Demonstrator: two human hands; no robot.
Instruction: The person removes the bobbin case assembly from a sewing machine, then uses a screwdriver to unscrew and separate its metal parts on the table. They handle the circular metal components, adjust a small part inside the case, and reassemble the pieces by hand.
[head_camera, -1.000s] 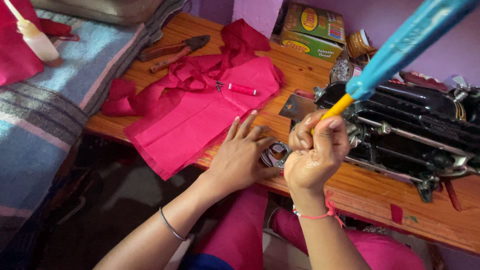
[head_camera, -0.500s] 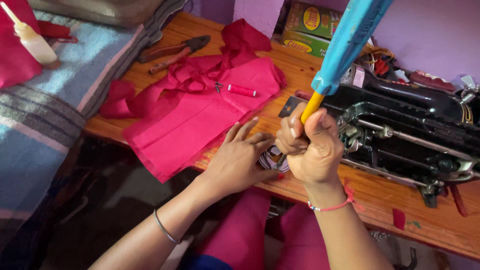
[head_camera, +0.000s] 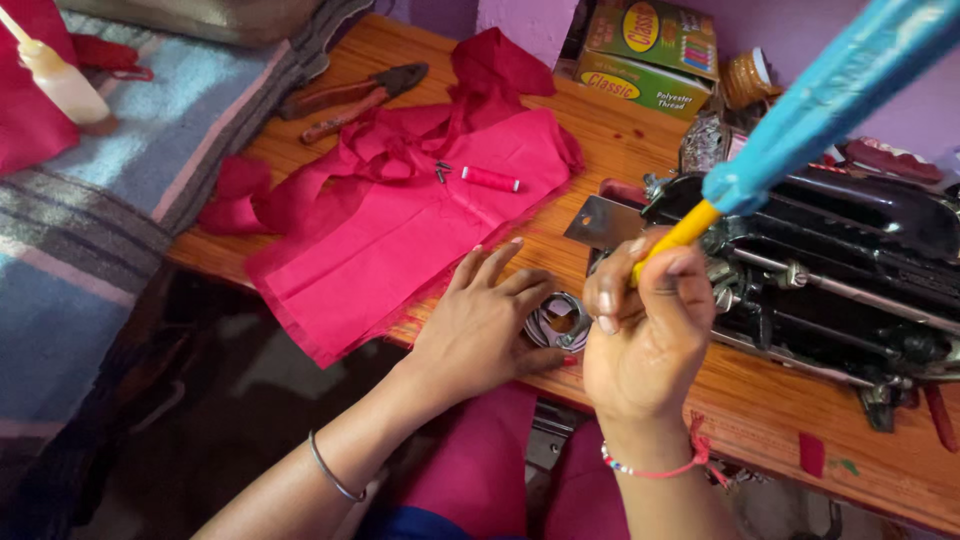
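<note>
Since the earlier frame, your right hand (head_camera: 645, 330) swung its blue-and-yellow screwdriver (head_camera: 800, 110) rightward, fingers clamped round it. Your left hand (head_camera: 485, 325), fingers spread, pressed a round metal part (head_camera: 560, 322) on the wooden table (head_camera: 760, 400), before the tipped-back sewing machine (head_camera: 840, 270).

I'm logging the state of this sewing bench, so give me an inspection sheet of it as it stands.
Surface: wooden table, worn, partly covered by pink cloth.
Job's things: small round metal part at the table edge; yellow-tipped blue tool; black sewing machine tipped on its side.
Clutter: pink thread spool, pliers, green boxes, glue bottle.
Grippers: left hand flat beside the metal part; right hand fisted round the tool.
Cables: nothing seen.
Surroundings: striped blanket left, purple wall behind.
</note>
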